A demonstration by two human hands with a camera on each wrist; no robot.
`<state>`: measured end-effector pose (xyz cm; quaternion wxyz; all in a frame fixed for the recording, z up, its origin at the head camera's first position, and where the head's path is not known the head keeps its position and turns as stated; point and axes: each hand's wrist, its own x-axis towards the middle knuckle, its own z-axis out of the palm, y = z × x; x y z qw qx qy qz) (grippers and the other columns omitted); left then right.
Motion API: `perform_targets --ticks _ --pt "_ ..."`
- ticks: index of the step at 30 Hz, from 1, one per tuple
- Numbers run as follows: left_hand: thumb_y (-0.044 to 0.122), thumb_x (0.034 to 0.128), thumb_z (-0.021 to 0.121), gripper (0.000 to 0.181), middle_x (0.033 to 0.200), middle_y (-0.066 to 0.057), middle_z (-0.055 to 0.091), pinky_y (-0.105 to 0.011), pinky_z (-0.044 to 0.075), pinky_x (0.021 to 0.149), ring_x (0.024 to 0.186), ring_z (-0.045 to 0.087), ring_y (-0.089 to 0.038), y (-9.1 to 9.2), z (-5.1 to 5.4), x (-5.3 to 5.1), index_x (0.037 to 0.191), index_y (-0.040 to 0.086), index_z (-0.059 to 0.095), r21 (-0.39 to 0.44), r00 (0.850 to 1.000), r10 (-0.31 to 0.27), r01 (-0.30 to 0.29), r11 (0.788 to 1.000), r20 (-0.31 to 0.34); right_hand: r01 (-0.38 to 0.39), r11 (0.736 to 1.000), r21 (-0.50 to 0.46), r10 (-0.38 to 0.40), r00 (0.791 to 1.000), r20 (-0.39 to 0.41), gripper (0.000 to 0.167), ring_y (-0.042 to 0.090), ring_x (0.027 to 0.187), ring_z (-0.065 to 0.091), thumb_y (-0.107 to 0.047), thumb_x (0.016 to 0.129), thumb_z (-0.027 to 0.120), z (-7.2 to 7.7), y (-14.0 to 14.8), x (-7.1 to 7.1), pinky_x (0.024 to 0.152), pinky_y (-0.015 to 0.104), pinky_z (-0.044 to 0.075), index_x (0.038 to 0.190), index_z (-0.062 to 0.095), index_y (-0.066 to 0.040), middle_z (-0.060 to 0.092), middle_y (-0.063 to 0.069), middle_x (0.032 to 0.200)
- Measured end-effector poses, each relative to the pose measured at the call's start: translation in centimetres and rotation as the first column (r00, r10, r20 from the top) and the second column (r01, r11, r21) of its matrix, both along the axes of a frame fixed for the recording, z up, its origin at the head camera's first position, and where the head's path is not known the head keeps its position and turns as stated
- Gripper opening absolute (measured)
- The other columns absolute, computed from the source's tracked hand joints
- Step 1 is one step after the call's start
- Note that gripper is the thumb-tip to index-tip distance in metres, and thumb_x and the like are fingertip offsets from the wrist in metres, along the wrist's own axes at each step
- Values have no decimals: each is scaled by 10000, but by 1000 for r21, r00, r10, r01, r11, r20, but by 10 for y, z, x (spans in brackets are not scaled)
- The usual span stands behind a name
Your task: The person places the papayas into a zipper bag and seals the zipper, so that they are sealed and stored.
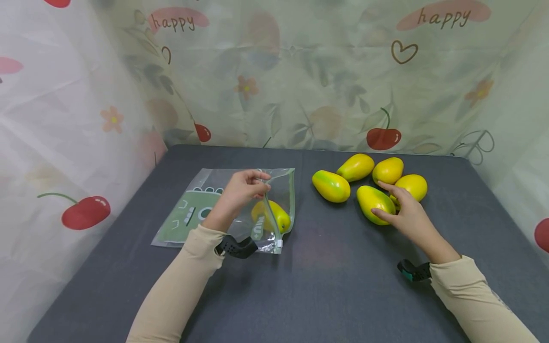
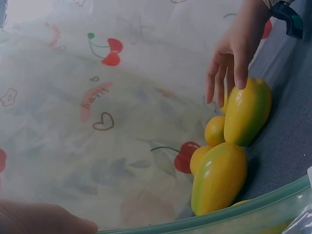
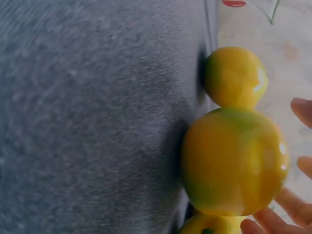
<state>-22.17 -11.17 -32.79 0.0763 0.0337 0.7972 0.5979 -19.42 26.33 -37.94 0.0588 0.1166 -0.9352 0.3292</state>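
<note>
My left hand [image 1: 242, 190] pinches the open edge of a clear zip bag [image 1: 195, 219] with a green printed face, lifting its mouth off the table. One yellow-green papaya [image 1: 280, 218] lies inside, near the opening. My right hand [image 1: 407, 212] reaches over the nearest loose papaya [image 1: 375, 205], fingers spread and the thumb at its near side. In the left wrist view the right thumb tip appears to touch that papaya [image 2: 247, 112]; the bag's green rim [image 2: 204, 214] crosses below. The right wrist view shows the fingers [image 3: 292, 207] loosely beside the fruit [image 3: 234, 161].
Several other papayas sit close behind and beside it, among them one at the left [image 1: 331, 186] and one at the back [image 1: 357, 166]. The dark grey table [image 1: 317, 286] is enclosed by a printed curtain [image 1: 296, 95]. A slider [image 1: 279, 243] sits at the bag's near corner.
</note>
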Motion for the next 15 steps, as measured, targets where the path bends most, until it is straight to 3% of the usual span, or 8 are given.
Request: perform_targets --ticks 5,15 --pt "62 886 639 314 920 -112 645 -449 536 869 776 599 -163 0 0 1 1187 -28 627 -10 1000 -3 3 1000 2 -12 1000 11 11 998 69 783 464 1342 321 -350 893 689 -5 2 -4 1048 638 294 1494 316 -13 342 274 1481" --pt "61 884 641 267 954 -159 647 -442 537 858 760 595 -157 0 0 0 1146 6 643 2 1000 -6 6 1000 6 -22 999 50 16 994 106 797 466 1341 316 -337 888 697 -10 2 -9 1051 632 289 1488 305 11 329 284 1483"
